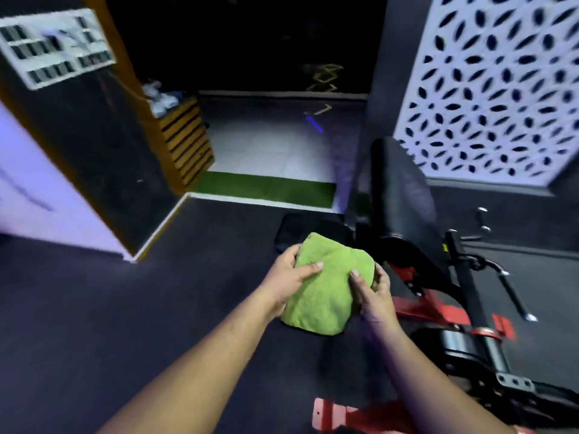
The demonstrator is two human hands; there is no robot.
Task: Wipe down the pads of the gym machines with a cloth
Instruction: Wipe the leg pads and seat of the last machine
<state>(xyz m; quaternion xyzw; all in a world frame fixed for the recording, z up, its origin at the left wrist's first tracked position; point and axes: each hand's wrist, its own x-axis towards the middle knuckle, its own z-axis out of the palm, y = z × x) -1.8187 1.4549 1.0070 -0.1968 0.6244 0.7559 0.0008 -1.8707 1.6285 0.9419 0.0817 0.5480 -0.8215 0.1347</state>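
Both hands hold the folded green microfibre cloth (322, 289) above the seat pad (300, 230): left hand (291, 277) and right hand (372, 292) closed on its edges. Advice: keep the fold flat, then press evenly along the upright back pad (404, 189).

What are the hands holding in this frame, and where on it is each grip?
Both hands hold the green cloth. The left hand grips its left edge, thumb on top; the right hand grips its right edge.
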